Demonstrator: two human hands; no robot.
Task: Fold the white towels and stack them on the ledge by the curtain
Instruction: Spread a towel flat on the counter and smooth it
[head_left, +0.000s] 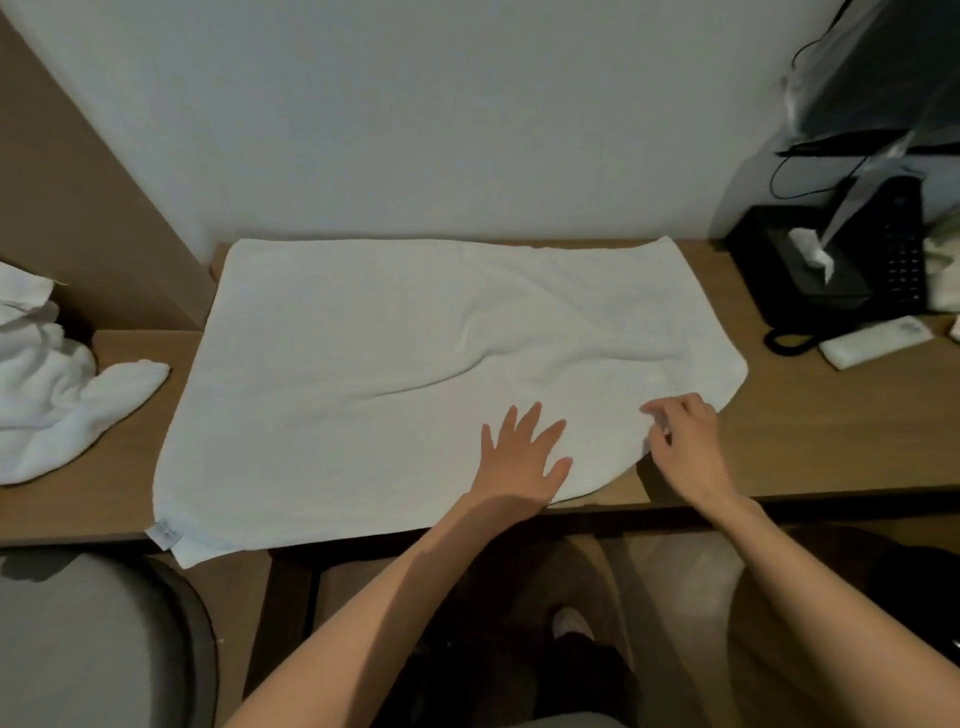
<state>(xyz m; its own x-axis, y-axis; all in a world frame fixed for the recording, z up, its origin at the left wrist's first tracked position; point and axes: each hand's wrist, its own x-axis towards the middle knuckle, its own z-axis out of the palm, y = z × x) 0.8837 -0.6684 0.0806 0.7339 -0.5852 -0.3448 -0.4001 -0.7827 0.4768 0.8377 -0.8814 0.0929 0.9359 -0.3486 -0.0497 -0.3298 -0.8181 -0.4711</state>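
One white towel lies spread flat on the wooden desk, at the centre of the frame. The left hand presses on its lower centre, fingers straight and spread apart. The right hand pinches the towel's lower-right edge with curled fingers. Crumpled white towels lie at the left edge. A black tissue box and black telephone stand at the upper right.

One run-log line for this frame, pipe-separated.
stage: towel spread, unfolded | left hand: flat on towel | right hand: gripping its near-right edge | crumpled towels: far left
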